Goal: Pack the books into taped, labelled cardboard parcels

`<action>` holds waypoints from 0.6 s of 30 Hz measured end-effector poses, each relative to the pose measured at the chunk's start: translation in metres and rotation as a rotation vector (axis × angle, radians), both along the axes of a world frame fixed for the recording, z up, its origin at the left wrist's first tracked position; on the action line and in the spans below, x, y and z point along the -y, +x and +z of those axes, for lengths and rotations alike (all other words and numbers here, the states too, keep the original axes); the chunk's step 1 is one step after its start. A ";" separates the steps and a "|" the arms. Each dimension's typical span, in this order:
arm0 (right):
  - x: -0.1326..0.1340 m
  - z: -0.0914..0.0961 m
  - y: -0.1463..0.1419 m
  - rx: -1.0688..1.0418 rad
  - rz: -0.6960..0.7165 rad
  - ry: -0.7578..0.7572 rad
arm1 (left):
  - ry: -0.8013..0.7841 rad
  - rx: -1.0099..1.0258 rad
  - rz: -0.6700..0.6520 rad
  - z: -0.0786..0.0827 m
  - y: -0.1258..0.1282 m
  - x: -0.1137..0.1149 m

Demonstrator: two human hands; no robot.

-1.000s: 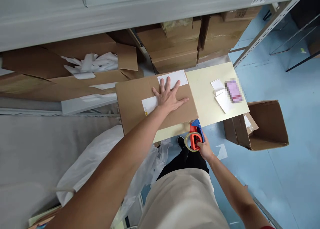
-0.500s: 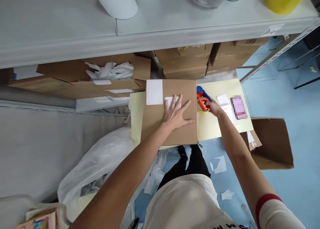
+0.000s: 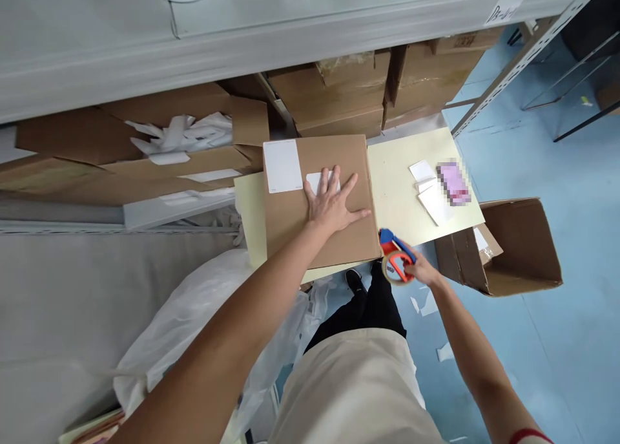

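A closed cardboard box (image 3: 290, 227) lies on a pale yellow tabletop (image 3: 390, 172). On its top is a large white label (image 3: 283, 166) at the far left corner. A smaller white label (image 3: 314, 181) shows partly beneath my left hand (image 3: 332, 201), which presses flat on the box with fingers spread. My right hand (image 3: 420, 267) grips a blue and orange tape dispenser (image 3: 396, 263) with a roll of tape in it. The dispenser is at the box's near right corner, by the table's front edge; whether it touches the box I cannot tell.
White paper slips (image 3: 431, 195) and a blurred purple phone-like item (image 3: 454, 183) lie at the table's right. An open carton (image 3: 523, 256) stands on the floor beyond. Behind, cartons (image 3: 334, 95) sit under a grey shelf (image 3: 290, 17). A plastic bag (image 3: 194, 308) bulges at the left.
My right hand has brought the tape dispenser from the box's right side toward me, to its near corner. My left hand stays flat on the box. The camera view has shifted.
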State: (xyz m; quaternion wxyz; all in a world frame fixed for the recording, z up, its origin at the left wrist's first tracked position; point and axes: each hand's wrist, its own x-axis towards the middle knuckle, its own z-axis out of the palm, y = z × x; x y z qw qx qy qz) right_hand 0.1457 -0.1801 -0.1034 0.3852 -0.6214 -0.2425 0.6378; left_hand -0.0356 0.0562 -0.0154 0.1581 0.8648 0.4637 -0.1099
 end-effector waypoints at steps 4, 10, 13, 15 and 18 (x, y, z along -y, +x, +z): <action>0.065 -0.004 -0.045 -0.037 -0.057 -0.063 | -0.004 -0.002 0.004 0.000 0.000 0.001; 0.067 -0.013 -0.108 -0.035 -0.312 0.000 | 0.005 0.007 0.010 0.000 0.002 0.000; 0.053 -0.022 -0.117 -0.043 -0.393 0.014 | 0.014 -0.002 0.059 0.003 0.001 -0.005; 0.035 -0.027 -0.105 -0.026 -0.433 0.043 | 0.021 -0.014 0.108 0.006 -0.003 -0.010; -0.016 -0.030 -0.063 -0.024 -0.417 0.100 | 0.042 -0.030 0.166 0.010 -0.016 -0.015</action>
